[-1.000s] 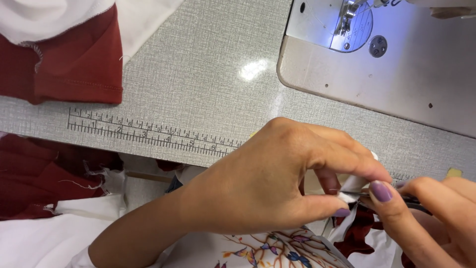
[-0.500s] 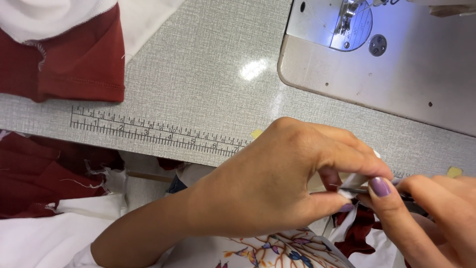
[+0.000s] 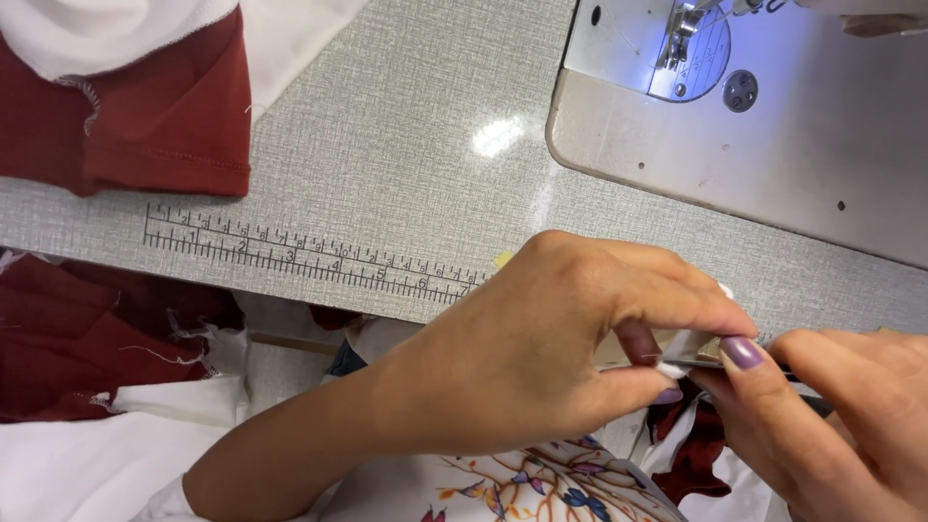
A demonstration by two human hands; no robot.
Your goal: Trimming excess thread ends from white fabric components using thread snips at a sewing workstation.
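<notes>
Left hand (image 3: 541,358) pinches the small white fabric piece (image 3: 681,350); right hand (image 3: 831,416) holds thin snips (image 3: 720,364); better keep fabric tight

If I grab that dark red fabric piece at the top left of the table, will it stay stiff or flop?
The dark red fabric will likely flop: it lies folded and softly creased under white cloth. It is probably light, being thin at its stitched hem. It seems unlikely to slide on the textured table.

Table (image 3: 406,145): garment pile (image 3: 126,87) upper left; sewing machine (image 3: 773,126) upper right; ruler (image 3: 309,256) along near edge, centre-left. Left hand (image 3: 551,358) and right hand (image 3: 841,425) meet lower right, pinching cloth (image 3: 688,350). More fabric (image 3: 87,348) lower left, below table edge.
</notes>
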